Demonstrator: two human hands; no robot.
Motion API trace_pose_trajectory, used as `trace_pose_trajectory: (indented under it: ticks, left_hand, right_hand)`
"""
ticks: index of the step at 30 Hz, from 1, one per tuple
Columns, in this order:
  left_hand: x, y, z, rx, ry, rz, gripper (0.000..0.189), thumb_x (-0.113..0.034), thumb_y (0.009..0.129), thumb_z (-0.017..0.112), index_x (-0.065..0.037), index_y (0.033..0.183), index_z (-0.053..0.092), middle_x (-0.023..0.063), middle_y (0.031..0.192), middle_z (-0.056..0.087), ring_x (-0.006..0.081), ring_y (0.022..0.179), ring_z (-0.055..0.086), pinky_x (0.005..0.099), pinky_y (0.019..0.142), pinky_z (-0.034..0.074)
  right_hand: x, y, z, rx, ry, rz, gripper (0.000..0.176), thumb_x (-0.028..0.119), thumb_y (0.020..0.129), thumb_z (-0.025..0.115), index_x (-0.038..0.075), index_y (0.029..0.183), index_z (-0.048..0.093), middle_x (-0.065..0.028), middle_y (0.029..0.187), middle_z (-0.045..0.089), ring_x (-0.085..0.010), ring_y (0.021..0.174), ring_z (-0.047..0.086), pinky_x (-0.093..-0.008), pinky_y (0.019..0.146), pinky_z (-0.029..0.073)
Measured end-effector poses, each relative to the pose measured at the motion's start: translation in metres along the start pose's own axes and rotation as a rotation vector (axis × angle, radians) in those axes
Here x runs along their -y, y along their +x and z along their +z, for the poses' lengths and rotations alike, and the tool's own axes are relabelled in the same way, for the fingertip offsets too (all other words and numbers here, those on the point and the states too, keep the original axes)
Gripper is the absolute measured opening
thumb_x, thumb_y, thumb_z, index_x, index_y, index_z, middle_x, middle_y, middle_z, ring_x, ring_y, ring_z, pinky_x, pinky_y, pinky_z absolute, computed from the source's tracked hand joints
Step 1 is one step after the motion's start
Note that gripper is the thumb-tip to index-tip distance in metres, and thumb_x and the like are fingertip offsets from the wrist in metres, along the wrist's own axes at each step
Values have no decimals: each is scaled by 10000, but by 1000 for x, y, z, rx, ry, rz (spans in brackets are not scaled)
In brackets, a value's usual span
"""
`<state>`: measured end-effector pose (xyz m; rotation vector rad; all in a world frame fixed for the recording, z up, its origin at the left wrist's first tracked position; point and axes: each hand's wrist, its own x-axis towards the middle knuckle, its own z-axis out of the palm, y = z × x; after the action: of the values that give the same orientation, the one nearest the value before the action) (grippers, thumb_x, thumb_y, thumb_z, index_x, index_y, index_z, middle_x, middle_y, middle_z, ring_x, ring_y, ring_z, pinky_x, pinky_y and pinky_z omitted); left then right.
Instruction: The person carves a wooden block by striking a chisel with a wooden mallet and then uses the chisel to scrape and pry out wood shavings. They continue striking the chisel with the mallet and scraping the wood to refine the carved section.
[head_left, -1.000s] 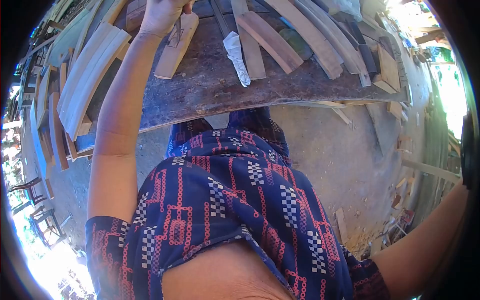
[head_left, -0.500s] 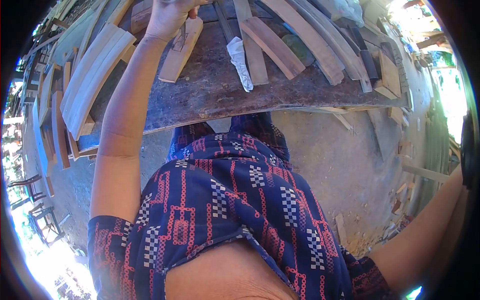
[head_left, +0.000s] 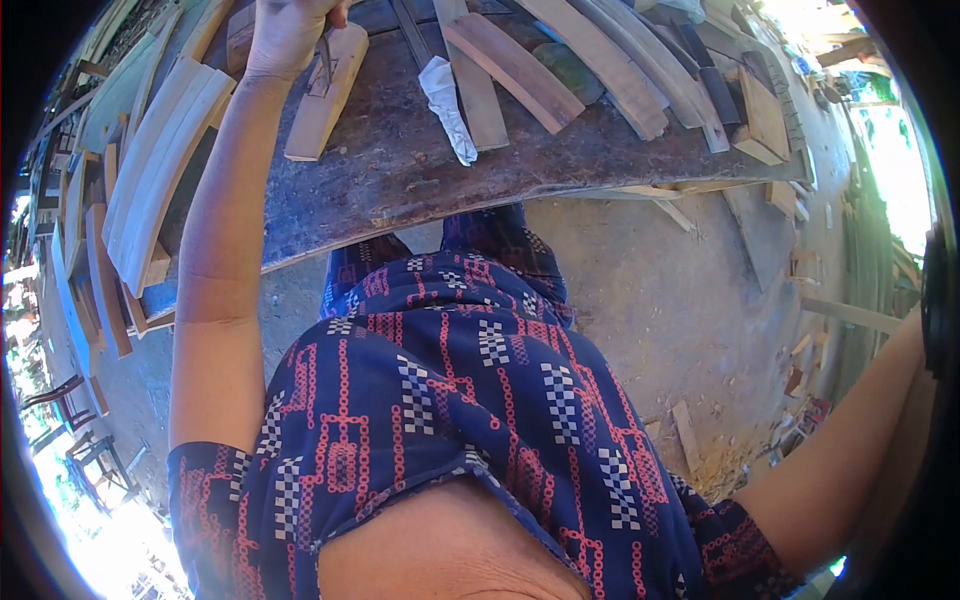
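Note:
At the top edge of the view my left hand point(head_left: 288, 38) is closed, with its fingertips partly cut off by the frame. A thin metal chisel point(head_left: 326, 68) runs down from this hand, its lower end on a flat wooden block point(head_left: 318, 122). Dark marks or cuts show on the block's face around the tip. The block lies on the dark worktable point(head_left: 390, 190). My right arm stretches out to the right edge, and its hand is out of view.
A crumpled white strip point(head_left: 446, 110) lies on the table beside a short curved wooden piece point(head_left: 515, 70). Long curved boards point(head_left: 610, 75) lie to the right, near a wooden block point(head_left: 762, 118). Stacked pale boards point(head_left: 165, 165) rest on the left. Scraps lie on the floor point(head_left: 640, 290).
The table and everything on it have shifted slightly left and up in the view. My left hand has moved along with the block and the chisel, still closed.

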<state>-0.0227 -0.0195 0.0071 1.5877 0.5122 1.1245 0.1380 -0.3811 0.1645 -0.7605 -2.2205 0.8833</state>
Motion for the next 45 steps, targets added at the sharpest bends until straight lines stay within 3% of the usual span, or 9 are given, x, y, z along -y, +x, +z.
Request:
trace_pose_trajectory:
  ticks: [23,32,35,37,38,40,41,43,45]
  left_hand:
    - [-8,1,-6,12,85,-10,111,-70,713,694,-70,753,591,5,634,546,84,530,522,243,491,435]
    - [1,-2,-9,64,-6,77,119,-71,706,712,-62,764,609,-10,666,576,61,545,524,225,482,420]
    - [-1,-7,-12,56,-24,65,128,-60,702,712,-64,772,605,-18,676,574,54,562,524,222,491,422]
    - [0,-8,-10,80,-22,59,133,-54,701,711,-65,777,602,-22,681,574,51,569,523,220,495,423]
    - [1,-9,-7,91,-46,67,135,-54,703,709,-65,783,600,-26,677,570,50,562,515,218,495,420]
    - [2,-11,-10,151,-69,25,150,-52,718,707,-62,823,601,-26,721,586,44,620,531,220,550,448]
    - [6,-10,-10,152,-64,35,150,-52,718,707,-62,823,601,-26,721,586,44,620,531,220,550,448]
    - [11,-7,-4,165,-114,295,151,-50,751,694,-44,873,606,-14,787,607,40,726,552,228,632,470]
    - [-3,-12,-5,92,104,413,183,-55,782,694,-19,938,605,-8,842,618,50,805,556,243,697,476]
  right_hand:
    - [28,23,-21,452,-62,-349,374,260,901,425,-48,883,636,-213,893,641,-338,824,633,-444,775,510]
    - [39,62,-23,691,-136,-505,395,270,915,404,-49,882,637,-220,900,642,-345,832,633,-452,786,508]
    - [-38,80,-20,344,-86,-338,381,358,841,612,-7,734,621,-50,627,566,-197,651,600,-295,627,486]
    - [-71,102,22,-438,47,-85,371,372,879,591,9,926,650,-69,815,620,-198,665,607,-272,621,491]
    - [-103,115,-29,-140,-488,-198,450,409,873,620,62,1160,609,-86,1058,604,-202,715,629,-234,647,498]
    - [-123,150,-22,-396,-341,245,578,262,746,768,63,1238,540,-141,1102,587,-231,862,645,-338,710,522]
    - [-142,164,-22,-407,-509,208,598,287,762,752,80,1270,515,-140,1090,590,-214,829,644,-338,702,519]
    - [-182,185,-25,-413,-679,160,618,312,778,736,96,1302,490,-139,1078,592,-198,796,643,-338,694,516]
    - [-208,205,-28,-528,-612,-60,441,334,798,698,85,1145,587,-107,898,612,-197,681,610,-367,646,493]
